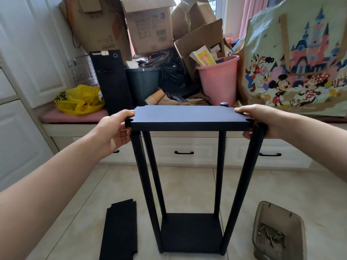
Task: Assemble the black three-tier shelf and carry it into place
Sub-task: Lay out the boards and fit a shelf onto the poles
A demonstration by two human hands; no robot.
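"ThinkCentre" legible on black computer tower [112, 79], top front edge. Print on cardboard box [150, 27] and yellow bag [78, 100] too blurred to read.

tiled floor [187, 186], pale beige, lower half of frame. on it: black shelf frame [190, 232], lower centre, bottom board flat on the tiles, four black posts rising from it; loose black shelf board [120, 229], lower left, lying flat just beside the frame, notched corners; shallow tan tray [279, 231], lower right, holding screws [270, 236]. white drawer cabinet [187, 147] stands at the floor's far edge, mid-frame.
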